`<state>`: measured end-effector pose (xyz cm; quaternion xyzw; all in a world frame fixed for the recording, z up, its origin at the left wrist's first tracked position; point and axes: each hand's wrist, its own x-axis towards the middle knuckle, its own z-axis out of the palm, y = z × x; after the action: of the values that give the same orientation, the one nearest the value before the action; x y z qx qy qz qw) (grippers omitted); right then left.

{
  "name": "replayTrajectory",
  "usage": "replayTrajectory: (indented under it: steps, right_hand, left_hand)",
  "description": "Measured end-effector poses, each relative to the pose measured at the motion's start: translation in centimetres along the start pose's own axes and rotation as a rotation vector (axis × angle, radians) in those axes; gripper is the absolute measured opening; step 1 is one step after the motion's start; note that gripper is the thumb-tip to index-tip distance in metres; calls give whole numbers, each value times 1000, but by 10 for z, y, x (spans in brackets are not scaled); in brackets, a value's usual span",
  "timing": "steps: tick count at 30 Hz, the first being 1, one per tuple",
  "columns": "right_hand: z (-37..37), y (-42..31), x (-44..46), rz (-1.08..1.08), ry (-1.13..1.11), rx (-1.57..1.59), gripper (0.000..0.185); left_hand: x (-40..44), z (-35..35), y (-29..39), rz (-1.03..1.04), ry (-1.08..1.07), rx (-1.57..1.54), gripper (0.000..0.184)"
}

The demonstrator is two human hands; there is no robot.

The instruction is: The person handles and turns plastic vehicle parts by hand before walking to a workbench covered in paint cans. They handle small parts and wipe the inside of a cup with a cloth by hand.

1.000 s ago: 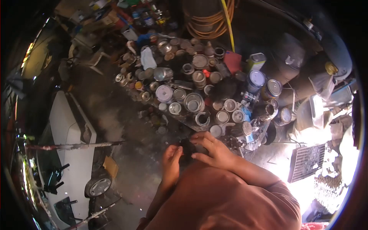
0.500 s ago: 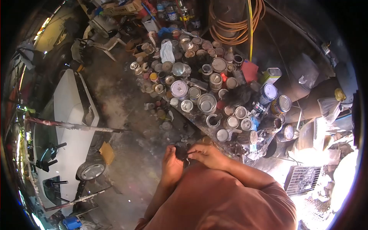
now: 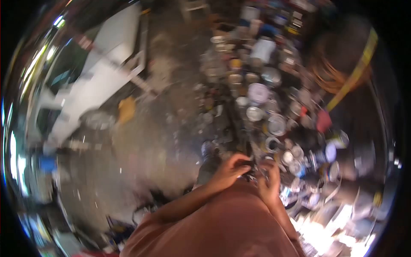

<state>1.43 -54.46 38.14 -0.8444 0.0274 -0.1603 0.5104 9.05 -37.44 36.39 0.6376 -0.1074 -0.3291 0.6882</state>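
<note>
Grey floor (image 3: 156,143) stretches between the left hand (image 3: 231,170) and the white car (image 3: 100,81).

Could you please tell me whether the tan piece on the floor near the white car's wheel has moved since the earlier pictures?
No, not visibly: the tan piece still lies right beside the wheel, though the whole view has shifted.

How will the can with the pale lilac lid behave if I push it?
The can would probably slide or tip, not roll, because it stands upright. Neighbouring cans crowd it, so they may get bumped. Its contents are hidden, so weight is unclear.
</note>
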Motion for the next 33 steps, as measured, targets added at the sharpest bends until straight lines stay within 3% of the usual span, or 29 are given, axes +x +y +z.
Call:
replayTrajectory:
  steps: [1, 3, 5, 6, 8, 11, 13, 14, 17, 18, 21, 24, 26, 27, 29, 33]
  right_hand:
    - [-3, -9, 5, -57, -95, -8, 34]
    - [6, -21, 13, -99, -215, -124, 28]
    - [24, 21, -4, 220, -144, 178, 25]
    - [29, 21, -2, 378, -129, 350, 27]
    - [32, 20, 11, 365, -290, 335, 38]
    - [48, 9, 28, 222, -506, 87, 42]
    - [67, -7, 40, 126, -611, -28, 40]
    - [74, 8, 37, 121, -555, -41, 30]
    - [85, -13, 63, -9, -756, -254, 25]
    - [90, -20, 68, -17, -791, -172, 22]
    - [92, -14, 81, 30, -875, -100, 25]
    - [90, -21, 84, 177, -784, -25, 18]
    - [87, -35, 83, 184, -694, 37, 11]
    - [76, -3, 86, 118, -713, 1, 7]
    - [69, -11, 79, 277, -650, 101, 5]
    - [57, -21, 62, 396, -637, 289, 12]
  left_hand:
    - [-1, -1, -1, 30, 29, 24, 35]
    - [-6, -1, -1, -42, 9, -234, 35]
    - [-1, 1, -27, 31, -39, -552, 36]
    - [-5, -5, -24, 45, 9, -567, 36]
    - [-17, -16, -12, 65, 92, -604, 35]
    - [-31, -30, -22, 53, 221, -509, 34]
    - [-35, -33, -31, 160, 390, -525, 28]
    - [-35, -35, -37, 168, 453, -494, 27]
    - [-39, -43, -40, 191, 590, -433, 27]
    - [-42, -47, -39, 198, 623, -417, 27]
    - [-48, -55, -36, 216, 632, -268, 30]
    - [-52, -57, -34, 334, 579, -243, 32]
    - [-53, -59, -31, 234, 539, -102, 30]
    - [-49, -59, -27, 193, 504, -29, 29]
    - [-41, -55, -27, 235, 554, 35, 26]
    - [-33, -50, -15, 392, 682, 315, 26]
